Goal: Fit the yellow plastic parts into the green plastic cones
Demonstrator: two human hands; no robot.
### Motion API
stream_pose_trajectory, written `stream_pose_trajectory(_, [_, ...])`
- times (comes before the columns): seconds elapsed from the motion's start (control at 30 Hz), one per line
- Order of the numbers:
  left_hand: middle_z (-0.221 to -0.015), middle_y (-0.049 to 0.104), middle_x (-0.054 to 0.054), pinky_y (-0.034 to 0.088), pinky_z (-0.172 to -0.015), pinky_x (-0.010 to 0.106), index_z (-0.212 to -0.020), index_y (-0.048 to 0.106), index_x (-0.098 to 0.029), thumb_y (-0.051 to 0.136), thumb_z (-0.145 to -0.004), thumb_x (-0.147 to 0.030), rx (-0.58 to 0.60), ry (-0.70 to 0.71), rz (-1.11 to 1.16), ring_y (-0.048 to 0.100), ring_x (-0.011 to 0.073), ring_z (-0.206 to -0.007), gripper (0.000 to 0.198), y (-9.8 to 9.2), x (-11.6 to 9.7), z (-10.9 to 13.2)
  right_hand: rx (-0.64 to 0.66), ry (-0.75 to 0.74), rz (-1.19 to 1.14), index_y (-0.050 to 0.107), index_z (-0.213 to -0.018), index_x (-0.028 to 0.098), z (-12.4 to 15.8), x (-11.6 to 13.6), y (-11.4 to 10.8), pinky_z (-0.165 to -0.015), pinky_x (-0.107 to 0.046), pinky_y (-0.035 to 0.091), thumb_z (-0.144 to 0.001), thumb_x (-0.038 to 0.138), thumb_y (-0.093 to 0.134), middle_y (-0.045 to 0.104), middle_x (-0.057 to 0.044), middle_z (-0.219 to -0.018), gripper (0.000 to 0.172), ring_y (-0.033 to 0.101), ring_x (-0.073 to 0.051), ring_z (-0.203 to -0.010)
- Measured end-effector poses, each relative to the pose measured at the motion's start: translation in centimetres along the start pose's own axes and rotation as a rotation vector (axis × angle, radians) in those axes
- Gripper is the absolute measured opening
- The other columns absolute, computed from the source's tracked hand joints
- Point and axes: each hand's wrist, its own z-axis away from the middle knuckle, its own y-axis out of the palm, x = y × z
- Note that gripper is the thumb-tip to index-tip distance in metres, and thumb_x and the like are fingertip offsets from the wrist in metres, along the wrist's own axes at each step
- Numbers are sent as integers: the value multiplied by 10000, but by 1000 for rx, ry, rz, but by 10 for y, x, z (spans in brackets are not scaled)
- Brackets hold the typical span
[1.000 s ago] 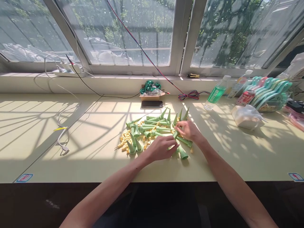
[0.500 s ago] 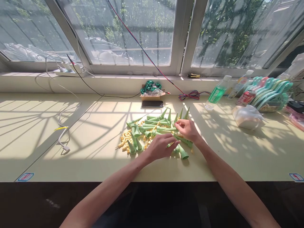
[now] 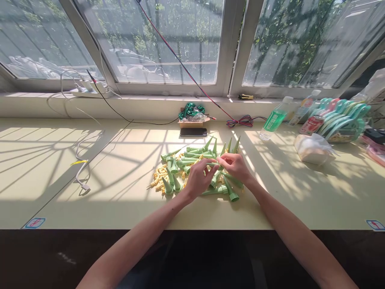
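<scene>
Green tapered cone nozzles (image 3: 232,195) lie piled on the table, some flat, others standing with points up. Small yellow plastic pieces (image 3: 159,177) are scattered among them, mostly at the pile's left. Over the middle of the pile, my left hand (image 3: 200,176) has its thumb and fingers bent together toward my right hand (image 3: 235,165). My right thumb and forefinger are pinched, almost touching the left fingertips. Whatever sits between the fingertips is too small and covered to name. Upright cones (image 3: 229,145) stand just behind my right hand.
A dark phone (image 3: 193,132) lies behind the pile, before a small cardboard box (image 3: 191,125). To the right are a green-labelled bottle (image 3: 273,119), a red can (image 3: 312,125) and a white tissue pack (image 3: 313,149). A white cable (image 3: 79,168) trails over the left side.
My left hand has moved slightly up, its fingertips now meeting the right ones. My right hand has shifted a little left and down. More cones show below the hands.
</scene>
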Motion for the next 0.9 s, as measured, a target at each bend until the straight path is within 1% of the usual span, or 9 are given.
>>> stream_pose_trajectory(0.07, [-881,713,32,461,-529,210,-988,663,-165,618,-930,-291,12,20,4,559,69,-541,146,2,2,1,24,-8,21,618,-634,183,1,2,0,-496,-245,310,-895,427,542,505,27,-541,366,420,-108,-501])
stream_pose_trajectory(0.13, [-864,699,27,466,-533,211,-997,662,-168,632,-921,-284,20,39,6,563,73,-553,142,3,2,2,39,-20,24,601,-634,181,2,4,-1,-501,-245,284,-911,435,522,461,34,-536,383,380,-103,-508])
stream_pose_trajectory(0.33, [-844,659,20,473,-539,202,-982,659,-175,618,-923,-239,67,68,31,579,86,-612,95,1,-3,1,73,-76,35,514,-595,175,4,6,-2,-507,-244,237,-941,466,481,366,44,-538,453,310,-95,-527])
stream_pose_trajectory(0.5, [-791,618,12,450,-526,208,-876,628,-167,609,-922,-267,89,74,17,540,82,-581,112,1,-7,3,-2,-109,149,543,-605,173,1,5,-6,-513,-250,262,-970,466,440,437,27,-532,480,328,-103,-513])
stream_pose_trajectory(0.63, [-731,570,-2,415,-513,210,-871,592,-162,590,-928,-281,100,149,0,508,83,-562,133,3,-13,9,-44,-189,296,561,-627,173,-2,0,-10,-537,-251,284,-976,410,452,438,26,-531,436,338,-108,-513])
stream_pose_trajectory(0.73, [-722,550,-4,376,-499,214,-859,563,-155,558,-943,-279,143,233,-26,474,78,-541,149,3,-19,13,-61,-231,371,574,-642,171,-5,-2,-10,-554,-246,298,-977,353,460,459,24,-542,399,354,-107,-516])
stream_pose_trajectory(0.8, [-710,541,-7,340,-489,220,-834,541,-159,536,-951,-281,165,291,-60,459,79,-535,168,3,-22,16,-28,-247,390,604,-685,164,-7,2,-8,-565,-240,311,-977,329,467,499,16,-569,362,389,-108,-529])
stream_pose_trajectory(0.83, [-688,526,-15,316,-483,226,-809,523,-164,527,-953,-284,170,319,-81,439,80,-526,187,4,-23,17,10,-253,397,621,-718,160,-8,6,-7,-574,-237,319,-975,316,472,527,9,-596,335,415,-109,-545])
stream_pose_trajectory(0.9, [-661,500,-21,265,-466,238,-761,483,-174,513,-957,-307,173,362,-112,411,82,-516,239,5,-23,20,126,-259,422,649,-796,157,-12,17,-4,-594,-233,328,-970,276,487,597,-10,-686,266,466,-112,-589])
